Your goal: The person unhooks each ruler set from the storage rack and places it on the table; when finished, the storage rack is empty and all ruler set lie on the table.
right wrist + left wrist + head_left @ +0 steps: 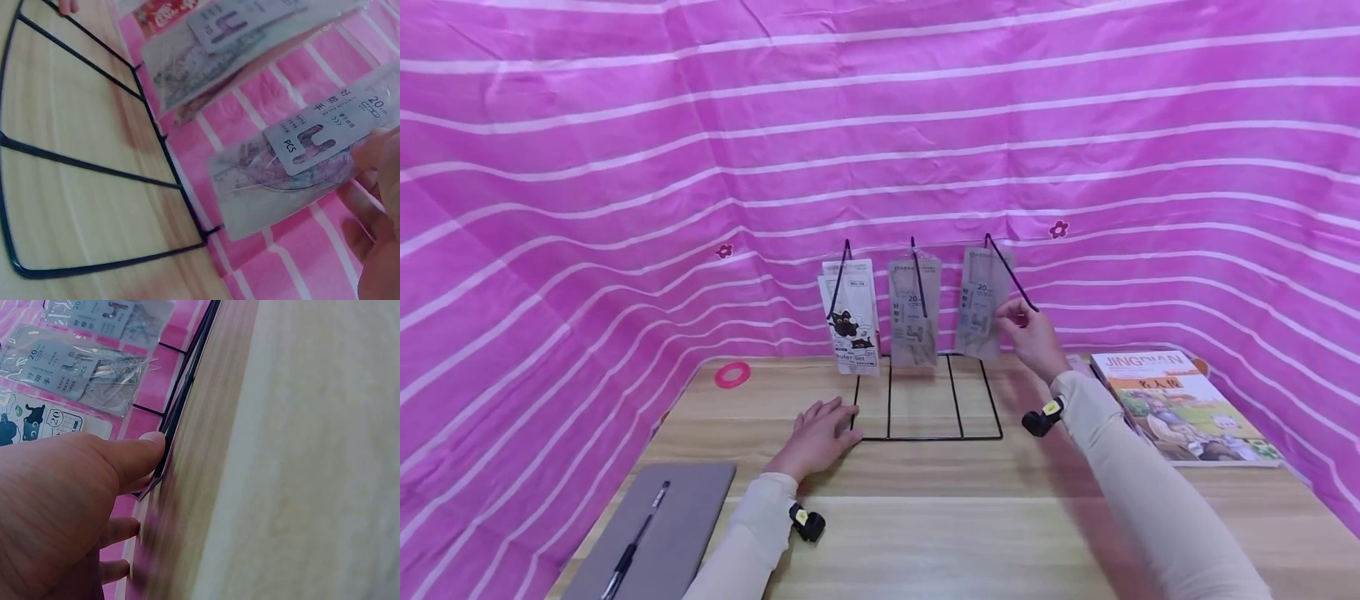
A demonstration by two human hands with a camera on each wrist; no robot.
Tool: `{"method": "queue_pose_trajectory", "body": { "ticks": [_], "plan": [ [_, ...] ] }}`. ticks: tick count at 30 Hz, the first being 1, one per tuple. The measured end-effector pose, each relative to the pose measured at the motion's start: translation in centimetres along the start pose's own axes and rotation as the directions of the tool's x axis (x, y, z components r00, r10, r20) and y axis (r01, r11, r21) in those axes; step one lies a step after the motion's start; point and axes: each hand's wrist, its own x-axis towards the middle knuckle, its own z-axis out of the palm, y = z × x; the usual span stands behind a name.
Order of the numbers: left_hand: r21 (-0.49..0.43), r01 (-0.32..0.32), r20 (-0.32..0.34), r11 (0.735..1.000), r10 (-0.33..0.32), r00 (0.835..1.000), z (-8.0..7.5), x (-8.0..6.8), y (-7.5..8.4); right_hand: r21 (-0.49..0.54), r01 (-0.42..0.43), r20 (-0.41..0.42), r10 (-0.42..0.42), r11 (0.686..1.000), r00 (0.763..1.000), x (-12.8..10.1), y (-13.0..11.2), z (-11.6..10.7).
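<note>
Clear plastic packet (981, 310), flat with a grey printed card inside, hangs on the rightmost hook of a black wire rack (925, 400) standing on the wooden table (970, 517). Right hand (1033, 333) pinches its edge, fingers curled; the right wrist view shows "20 cm" and "PCS" print, illegible from the head. Left hand (816, 435) lies flat, fingers relaxed, on the rack's base corner; the left wrist view shows the thumb (140, 453) against the wire. Two more packets hang left.

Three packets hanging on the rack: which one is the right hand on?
The rightmost packet: the right hand pinches its edge. The middle packet and the cat-printed left packet hang untouched.
</note>
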Motion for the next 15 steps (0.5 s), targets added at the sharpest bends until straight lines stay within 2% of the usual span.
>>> {"method": "queue_pose_trajectory", "body": {
  "ticks": [6,11,15],
  "plan": [
    [0.01,0.009,-0.019,1.0,-0.008,1.0,0.0,-0.2,0.1,0.006,0.059,0.001,-0.059,0.998,0.998,-0.9,-0.8,-0.1],
    [-0.003,0.016,0.014,1.0,-0.016,1.0,0.0,-0.4,0.3,-0.034,0.024,0.038,-0.022,0.999,0.999,-2.7,-1.7,-1.3],
    [0.007,-0.007,-0.003,1.0,0.008,1.0,-0.2,-0.2,0.5,-0.093,0.028,0.072,-0.021,0.995,0.997,-5.1,-2.8,-3.2]
  ]
}}
